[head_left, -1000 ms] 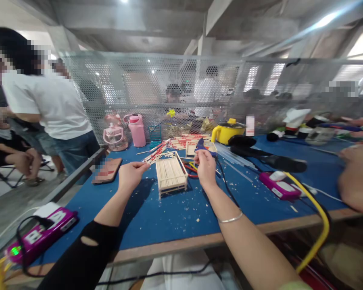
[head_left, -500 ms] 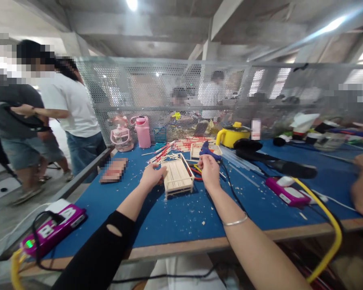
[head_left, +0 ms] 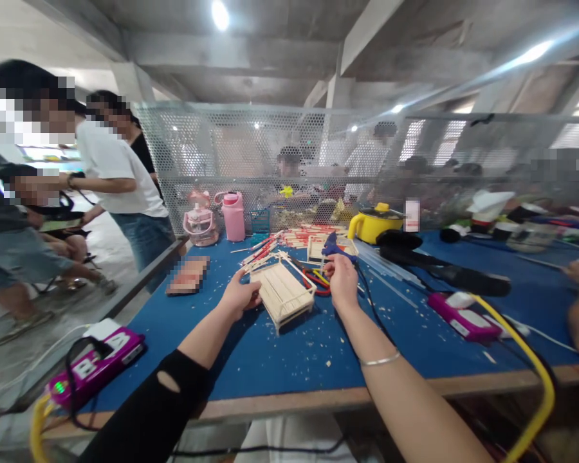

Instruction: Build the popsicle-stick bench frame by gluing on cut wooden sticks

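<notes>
My left hand (head_left: 241, 294) grips the left side of a small bed-shaped frame (head_left: 280, 290) built of pale wooden sticks, thumb on top and fingers partly hidden. The frame is tilted, one corner pointing toward me, with low rails at its ends. My right hand (head_left: 342, 278) is closed on a blue glue gun (head_left: 336, 246), just right of the frame; its fingers partly cover the gun. The gun's black cord trails down to the right. Behind the gun lies a second, shallow stick frame (head_left: 315, 249). Red-handled pliers (head_left: 322, 289) lie between my hands.
Red-tipped sticks (head_left: 303, 236) are heaped at the back. A pink bottle (head_left: 233, 217), a clear jug (head_left: 201, 224) and a yellow pot (head_left: 375, 223) stand before the mesh screen. Purple power strips (head_left: 463, 316) lie at both sides. Clear glue sticks (head_left: 390, 267) lie right. People stand left.
The stick frame has turned and tilted in my left hand, its near corner now toward me. My right hand has shifted slightly with the glue gun. People at the left have moved.
</notes>
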Demonstrator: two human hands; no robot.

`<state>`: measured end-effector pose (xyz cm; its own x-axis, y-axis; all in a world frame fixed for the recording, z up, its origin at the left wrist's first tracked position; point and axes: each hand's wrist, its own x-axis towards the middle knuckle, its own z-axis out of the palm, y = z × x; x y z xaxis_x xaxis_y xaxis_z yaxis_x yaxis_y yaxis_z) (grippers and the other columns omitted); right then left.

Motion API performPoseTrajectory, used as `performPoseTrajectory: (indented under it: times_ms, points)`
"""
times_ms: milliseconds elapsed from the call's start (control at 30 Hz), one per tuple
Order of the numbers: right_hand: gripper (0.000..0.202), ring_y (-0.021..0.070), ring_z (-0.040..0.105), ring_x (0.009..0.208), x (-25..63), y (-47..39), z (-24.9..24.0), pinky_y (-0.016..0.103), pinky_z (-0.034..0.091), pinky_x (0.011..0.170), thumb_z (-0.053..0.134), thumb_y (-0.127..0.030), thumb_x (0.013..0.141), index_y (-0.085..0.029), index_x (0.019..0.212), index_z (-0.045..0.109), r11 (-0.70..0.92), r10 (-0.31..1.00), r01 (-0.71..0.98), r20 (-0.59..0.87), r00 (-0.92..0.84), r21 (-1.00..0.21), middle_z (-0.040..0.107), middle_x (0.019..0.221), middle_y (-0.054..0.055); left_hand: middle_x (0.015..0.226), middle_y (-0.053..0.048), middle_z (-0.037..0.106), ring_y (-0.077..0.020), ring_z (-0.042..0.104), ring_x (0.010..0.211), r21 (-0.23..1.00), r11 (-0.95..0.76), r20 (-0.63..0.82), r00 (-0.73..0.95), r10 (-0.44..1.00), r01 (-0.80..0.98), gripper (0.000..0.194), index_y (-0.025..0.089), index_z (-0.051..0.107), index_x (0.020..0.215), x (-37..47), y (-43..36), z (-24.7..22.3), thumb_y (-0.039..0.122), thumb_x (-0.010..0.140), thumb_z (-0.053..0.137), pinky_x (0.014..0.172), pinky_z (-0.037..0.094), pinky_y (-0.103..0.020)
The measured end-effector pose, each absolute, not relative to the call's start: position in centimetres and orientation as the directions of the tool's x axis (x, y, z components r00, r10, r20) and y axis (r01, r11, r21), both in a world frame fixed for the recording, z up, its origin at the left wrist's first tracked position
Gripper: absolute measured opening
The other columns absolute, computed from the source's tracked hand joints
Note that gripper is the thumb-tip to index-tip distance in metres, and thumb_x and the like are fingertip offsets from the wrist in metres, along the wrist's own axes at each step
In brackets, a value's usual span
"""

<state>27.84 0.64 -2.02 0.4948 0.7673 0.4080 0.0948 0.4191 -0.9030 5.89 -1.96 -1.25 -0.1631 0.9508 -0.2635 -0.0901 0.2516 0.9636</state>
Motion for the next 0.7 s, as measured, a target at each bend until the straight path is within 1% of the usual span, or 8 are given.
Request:
performPoseTrajectory:
  times_ms: [100, 233, 300, 400, 500, 533, 600, 700]
  points:
    - [0.038, 0.0121, 0.050, 0.053, 27.9, 0.9, -1.9, 0.024, 0.041, 0.053, 0.042, -0.055, 0.082, -0.019, 0.081, 0.054, 0.427, 0.748, 0.102, 0.415, 0.518, -0.898, 0.053, 0.060, -0.003, 0.068, -0.001, 0.063, -0.0075, 0.056, 0.043, 0.952, 0.250, -0.281, -0.178, 0.943, -0.178, 0.060, 0.021, 0.040, 0.136, 5.5, -3.5, -1.3, 0.007, 0.081, 0.059, 0.042, 0.047, -0.016]
    - [0.040, 0.0125, 0.049, 0.053, 27.9, 1.4, -0.8, 0.025, 0.041, 0.054, 0.035, -0.056, 0.083, -0.019, 0.082, 0.051, 0.408, 0.751, 0.168, 0.435, 0.498, -0.897, 0.053, 0.061, -0.003, 0.073, -0.003, 0.065, -0.0077, 0.061, 0.047, 0.926, 0.258, -0.322, -0.216, 0.922, -0.277, 0.052, 0.017, 0.043, 0.131, 5.3, -5.3, -1.0, 0.004, 0.082, 0.056, 0.048, 0.051, -0.016]
    - [0.038, 0.0127, 0.050, 0.054, 28.3, 1.5, 0.2, 0.025, 0.041, 0.055, 0.034, -0.052, 0.084, -0.019, 0.082, 0.053, 0.384, 0.779, 0.242, 0.453, 0.433, -0.891, 0.055, 0.063, -0.002, 0.074, -0.003, 0.066, -0.0084, 0.062, 0.049, 0.914, 0.256, -0.333, -0.222, 0.916, -0.314, 0.053, 0.016, 0.043, 0.129, 5.3, -6.3, -0.8, 0.003, 0.081, 0.058, 0.049, 0.052, -0.016]
    - [0.027, 0.0130, 0.052, 0.058, 29.6, 0.8, 1.5, 0.025, 0.040, 0.057, 0.046, -0.042, 0.079, -0.019, 0.074, 0.057, 0.329, 0.862, 0.405, 0.446, 0.240, -0.853, 0.058, 0.064, -0.001, 0.078, -0.005, 0.068, -0.0090, 0.065, 0.055, 0.901, 0.251, -0.335, -0.201, 0.920, -0.353, 0.053, 0.016, 0.045, 0.125, 5.2, -8.4, -0.5, 0.000, 0.077, 0.061, 0.050, 0.052, -0.014]
    - [0.010, 0.0128, 0.052, 0.053, 31.0, -1.6, 1.8, 0.024, 0.037, 0.053, 0.064, -0.028, 0.064, -0.020, 0.061, 0.061, 0.263, 0.950, 0.577, 0.313, -0.014, -0.773, 0.059, 0.055, -0.003, 0.084, -0.005, 0.070, -0.0085, 0.067, 0.064, 0.886, 0.226, -0.315, -0.168, 0.934, -0.405, 0.047, 0.017, 0.051, 0.116, 4.9, -10.7, -0.4, -0.001, 0.075, 0.062, 0.055, 0.052, -0.012]
    - [0.008, 0.0125, 0.051, 0.050, 31.2, -2.7, 1.6, 0.024, 0.035, 0.051, 0.068, -0.024, 0.058, -0.020, 0.058, 0.061, 0.247, 0.965, 0.624, 0.244, -0.093, -0.741, 0.058, 0.052, -0.004, 0.087, -0.005, 0.071, -0.0088, 0.068, 0.068, 0.879, 0.222, -0.312, -0.159, 0.937, -0.421, 0.044, 0.018, 0.053, 0.114, 4.9, -11.3, -0.5, 0.000, 0.075, 0.063, 0.056, 0.052, -0.012]
    - [0.013, 0.0121, 0.050, 0.045, 31.3, -5.2, 1.1, 0.023, 0.033, 0.048, 0.074, -0.018, 0.050, -0.021, 0.060, 0.065, 0.240, 0.968, 0.694, 0.114, -0.223, -0.679, 0.058, 0.048, -0.006, 0.094, -0.006, 0.071, -0.0107, 0.069, 0.076, 0.872, 0.225, -0.316, -0.147, 0.937, -0.435, 0.041, 0.019, 0.055, 0.113, 4.7, -12.5, -0.6, 0.004, 0.076, 0.065, 0.058, 0.053, -0.013]
    - [0.024, 0.0131, 0.053, 0.049, 30.1, -8.4, 0.2, 0.023, 0.032, 0.048, 0.079, -0.028, 0.052, -0.023, 0.073, 0.068, 0.277, 0.948, 0.759, 0.039, -0.315, -0.590, 0.061, 0.053, -0.006, 0.107, -0.007, 0.069, -0.0149, 0.070, 0.085, 0.891, 0.233, -0.306, -0.136, 0.942, -0.391, 0.044, 0.022, 0.053, 0.119, 4.7, -13.6, -0.9, 0.010, 0.078, 0.066, 0.057, 0.054, -0.016]
